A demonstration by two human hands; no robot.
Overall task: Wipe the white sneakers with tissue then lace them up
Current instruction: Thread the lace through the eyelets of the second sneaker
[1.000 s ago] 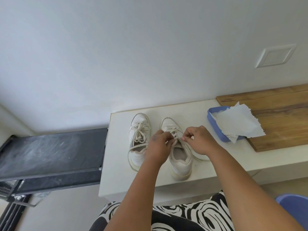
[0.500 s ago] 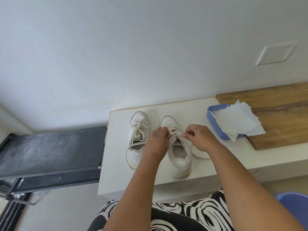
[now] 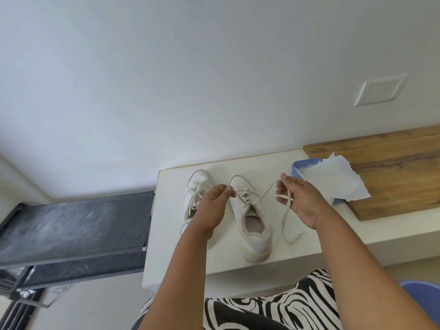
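Two white sneakers stand side by side on a white bench (image 3: 297,251), toes toward the wall. The left sneaker (image 3: 198,186) has a tied lace and is partly hidden by my left forearm. The right sneaker (image 3: 253,225) is partly laced. My left hand (image 3: 213,206) pinches the lace at the right sneaker's left eyelets. My right hand (image 3: 301,198) holds the white lace (image 3: 284,217) pulled out to the right of that shoe; its loose end curls down onto the bench. A sheet of tissue (image 3: 333,184) lies over a blue tray (image 3: 297,166).
A wooden board (image 3: 392,172) lies on the bench at the right, under the tray and tissue. A dark treadmill deck (image 3: 71,229) sits lower at the left. A blue tub rim (image 3: 423,289) shows at the bottom right. The white wall stands close behind the shoes.
My right hand has drawn the lace out to the right, away from the right sneaker. My left hand stays at the shoe's eyelets.
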